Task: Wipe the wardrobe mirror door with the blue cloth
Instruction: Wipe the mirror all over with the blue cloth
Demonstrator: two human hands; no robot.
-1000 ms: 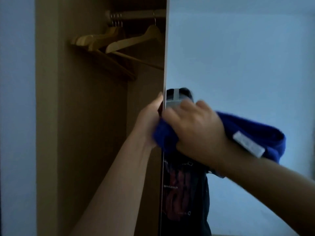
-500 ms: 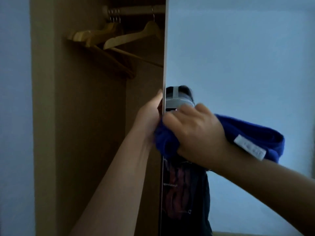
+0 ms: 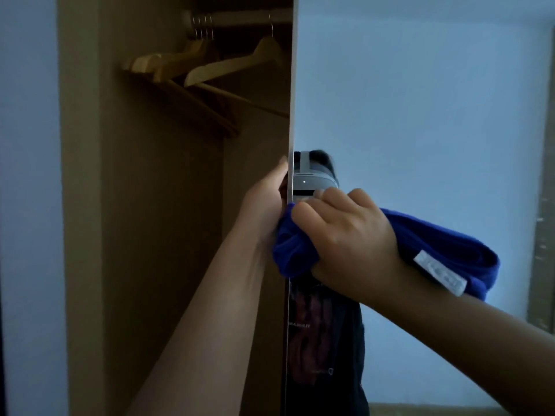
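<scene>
Open wardrobe [image 3: 144, 235] with wooden hangers [image 3: 210, 67] on a rail [image 3: 240, 18], left hand [image 3: 265, 202] gripping the mirror door [image 3: 420, 115] edge, right hand [image 3: 345, 238] squeezing the blue cloth [image 3: 444, 253] against the glass by that edge, white tag [image 3: 440, 273] too blurry to read

My left hand [image 3: 264, 205]: fingertips gone behind mirror door [image 3: 420, 115] edge, grip unseen. My right hand [image 3: 345, 238] covers middle of blue cloth [image 3: 444, 244]; only bunched end at 9 o'clock and tail at 3 o'clock show. Cloth's white label [image 3: 440, 273]: print too blurred to read. Hangers [image 3: 210, 67]: right ends cut off by door edge. Rail [image 3: 240, 18] runs behind door. Reflected shirt print too dim to read. Both forearms leave frame at 6 o'clock.
</scene>
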